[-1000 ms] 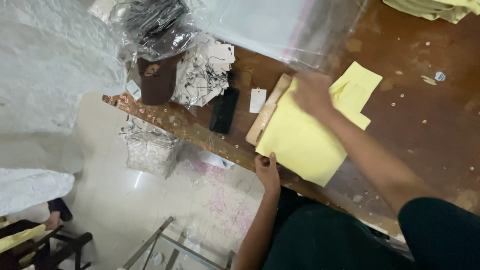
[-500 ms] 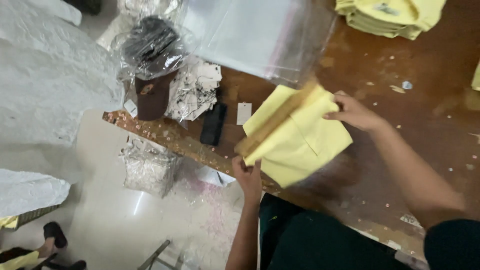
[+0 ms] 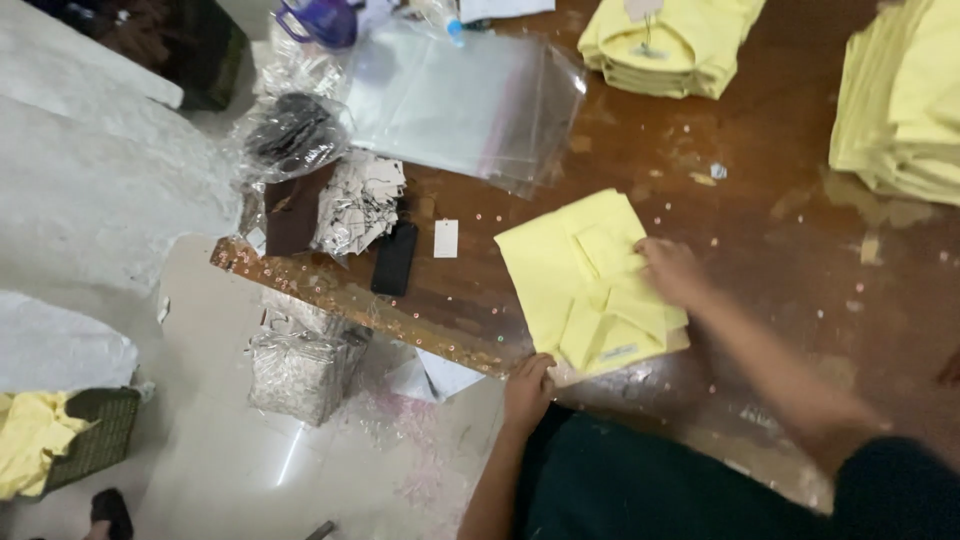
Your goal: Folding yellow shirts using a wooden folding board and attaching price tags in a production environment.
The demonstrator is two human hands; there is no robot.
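A folded yellow shirt [image 3: 585, 285] lies flat on the brown table [image 3: 780, 230] close to its near edge, collar toward me, with a strip of cardboard showing under its lower edge. My right hand [image 3: 672, 270] rests spread on the shirt's right side, palm down. My left hand [image 3: 527, 385] curls its fingers over the table edge just left of the shirt's lower corner.
Clear plastic bags [image 3: 460, 100] lie at the back left. Folded yellow shirts are stacked at the back [image 3: 670, 40] and at the right [image 3: 900, 100]. A heap of paper tags [image 3: 355, 205], a black flat object [image 3: 393, 258] and a white tag [image 3: 446, 238] sit left of the shirt.
My right hand had the shirt lifted and tilted on its cardboard; now the shirt lies flat with the collar side up and the hand pressed on it. My left hand stayed at the table edge.
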